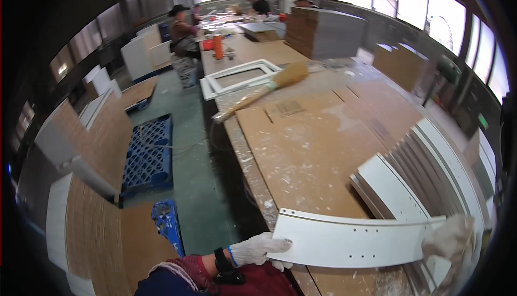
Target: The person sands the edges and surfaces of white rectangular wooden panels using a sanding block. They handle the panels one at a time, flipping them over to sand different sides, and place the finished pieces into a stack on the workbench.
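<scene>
A long white panel (344, 240) with small drilled holes lies across the lower right, over the near edge of the workbench. My left hand (261, 248), in a white knitted glove, grips its left end, thumb on top and fingers underneath. At the panel's other end is my right hand (449, 242) in a beige glove, closed around that end; it is blurred and its fingers are partly hidden. Just beyond the held panel, a stack of similar white panels (390, 185) rests on the bench. Farther right stands a row of white-edged boards (447, 158).
Brown cardboard (301, 140) covers the paint-spotted workbench. A broom (269, 88) and white frames (242, 76) lie farther along it, with an orange cylinder (217, 47) beyond. A blue pallet (146, 156) and stacked boards (94, 226) occupy the left floor. A co-worker (183, 43) stands at the bench's far left.
</scene>
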{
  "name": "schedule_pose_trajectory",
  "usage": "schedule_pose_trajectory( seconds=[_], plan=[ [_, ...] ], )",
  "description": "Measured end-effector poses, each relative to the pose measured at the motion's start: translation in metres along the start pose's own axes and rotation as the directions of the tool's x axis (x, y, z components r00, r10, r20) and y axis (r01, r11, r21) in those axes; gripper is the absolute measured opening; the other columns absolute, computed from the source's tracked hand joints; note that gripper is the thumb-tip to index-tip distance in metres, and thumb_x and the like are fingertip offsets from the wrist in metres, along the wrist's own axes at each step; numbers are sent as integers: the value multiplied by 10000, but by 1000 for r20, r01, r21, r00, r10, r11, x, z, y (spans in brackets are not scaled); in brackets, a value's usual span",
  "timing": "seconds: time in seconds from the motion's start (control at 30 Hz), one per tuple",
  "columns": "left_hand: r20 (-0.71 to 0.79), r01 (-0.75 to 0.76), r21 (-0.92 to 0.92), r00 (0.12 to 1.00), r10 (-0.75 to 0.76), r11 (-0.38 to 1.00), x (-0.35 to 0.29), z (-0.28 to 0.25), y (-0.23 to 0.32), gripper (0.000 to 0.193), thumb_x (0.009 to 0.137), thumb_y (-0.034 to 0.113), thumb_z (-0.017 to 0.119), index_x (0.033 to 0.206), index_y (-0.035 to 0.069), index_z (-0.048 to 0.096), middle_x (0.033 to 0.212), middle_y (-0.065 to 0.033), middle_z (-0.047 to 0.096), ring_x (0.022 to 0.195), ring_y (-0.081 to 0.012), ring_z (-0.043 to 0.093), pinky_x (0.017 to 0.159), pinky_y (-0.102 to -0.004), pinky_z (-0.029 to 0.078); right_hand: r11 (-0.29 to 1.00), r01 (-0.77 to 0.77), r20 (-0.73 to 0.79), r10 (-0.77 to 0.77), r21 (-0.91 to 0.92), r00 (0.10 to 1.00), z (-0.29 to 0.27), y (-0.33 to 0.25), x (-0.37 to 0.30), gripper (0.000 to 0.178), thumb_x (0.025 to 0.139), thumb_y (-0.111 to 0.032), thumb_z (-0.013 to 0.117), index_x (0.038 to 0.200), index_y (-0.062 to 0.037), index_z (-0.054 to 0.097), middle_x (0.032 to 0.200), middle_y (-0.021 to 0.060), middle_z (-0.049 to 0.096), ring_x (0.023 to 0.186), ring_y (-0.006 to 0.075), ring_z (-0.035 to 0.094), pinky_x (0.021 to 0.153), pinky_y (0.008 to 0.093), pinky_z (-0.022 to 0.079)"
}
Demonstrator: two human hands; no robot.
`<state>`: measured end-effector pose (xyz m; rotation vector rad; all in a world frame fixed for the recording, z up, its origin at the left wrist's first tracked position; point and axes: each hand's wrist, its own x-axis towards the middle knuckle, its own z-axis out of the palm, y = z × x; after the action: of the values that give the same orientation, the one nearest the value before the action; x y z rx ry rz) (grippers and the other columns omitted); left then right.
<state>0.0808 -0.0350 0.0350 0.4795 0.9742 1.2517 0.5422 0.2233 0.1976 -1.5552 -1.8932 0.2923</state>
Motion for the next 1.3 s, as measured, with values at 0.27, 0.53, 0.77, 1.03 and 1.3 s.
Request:
schedule_pose_trajectory(
  seconds=[0.27, 0.53, 0.77, 1.03, 1.3],
  plan=[
    [-95, -141, -118, 987, 130, 983, 11, -17, -50, 723, 923, 563, 467, 1214, -98, 463, 924, -261, 630, 551, -233, 571, 412, -283, 450, 850, -71, -54, 50, -523, 997, 94, 53, 115, 298, 920, -258, 463, 1134, -83, 575, 1117, 167, 621, 1025, 329, 604, 881, 452, 460],
    [-19, 107, -3, 994, -107, 994, -12, -30, -36, 774, 904, 521, 547, 1349, -86, 369, 1041, -228, 629, 730, -254, 657, 436, -233, 514, 911, -205, -77, 190, -358, 979, 151, 10, 58, 267, 950, -213, 429, 1160, -78, 525, 1140, 210, 594, 995, 367, 627, 828, 478, 508],
    [-13, -28, -149, 1000, 26, 988, 5, -15, -53, 793, 889, 590, 508, 1185, -145, 476, 937, -283, 626, 597, -294, 620, 497, -346, 515, 943, 24, -135, -73, -332, 988, 163, 48, 64, 375, 884, -110, 481, 1246, -57, 565, 1237, 160, 592, 1099, 312, 585, 933, 353, 474],
    [-77, -181, -453, 983, 164, 873, 12, 11, -43, 560, 826, 92, 562, 1270, -187, 364, 1067, -342, 594, 907, -502, 638, 706, -574, 578, 609, 741, 78, -755, -283, 651, 161, -124, -51, 455, 910, -142, 490, 1365, -129, 502, 1322, 178, 557, 894, 198, 699, 620, 253, 545],
    [-198, -98, -247, 979, 48, 964, 1, 13, -38, 394, 881, 129, 538, 1203, -94, 499, 940, -214, 676, 647, -267, 672, 490, -211, 511, 574, 759, 466, -786, 307, 406, 256, -150, -144, 466, 870, -392, 525, 1269, -152, 536, 1278, 106, 520, 1116, 317, 491, 940, 650, 290]
  ],
)
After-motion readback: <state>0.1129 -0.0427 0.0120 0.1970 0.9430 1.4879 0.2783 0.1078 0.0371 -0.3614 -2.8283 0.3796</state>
